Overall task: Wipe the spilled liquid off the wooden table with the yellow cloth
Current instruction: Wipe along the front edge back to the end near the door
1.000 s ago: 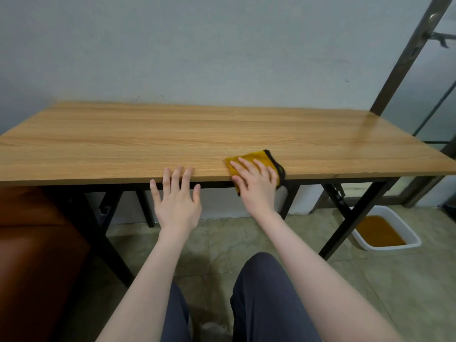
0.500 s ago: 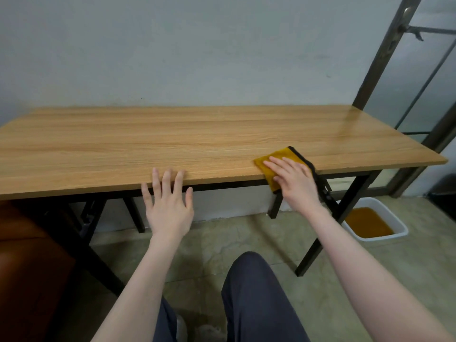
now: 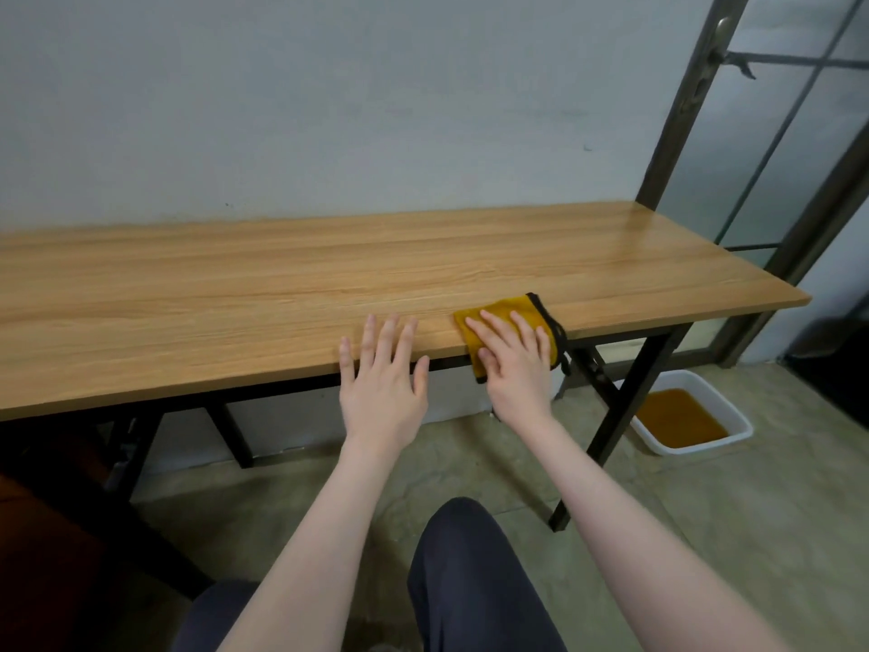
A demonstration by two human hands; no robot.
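**Cloth pulled back along the front edge, toward my left hand**

Since half a second ago my right hand (image 3: 515,364) has slid the yellow cloth (image 3: 505,322) leftward along the table's front edge, so it now sits just beside my left hand (image 3: 383,383) rather than well apart from it. My left hand has stayed at the edge.

My right hand lies flat on the cloth, fingers straight and spread, pressing it down rather than gripping it; nothing is curled round it. My left hand is likewise relaxed and holding nothing, its straight fingertips (image 3: 392,329) resting on the wooden table (image 3: 235,303) at the front edge, the palm hanging off over the floor.

The cloth is folded, with a black trim along its right side. It lies on the tabletop at the near edge, right of the middle, and part of it droops over the edge under my palm. I cannot make out any liquid on the wood around it.

Beyond the table's right legs, a white tub (image 3: 726,421) holding brownish-orange liquid stands on the floor. My knee in dark trousers (image 3: 470,571) shows below my arms.
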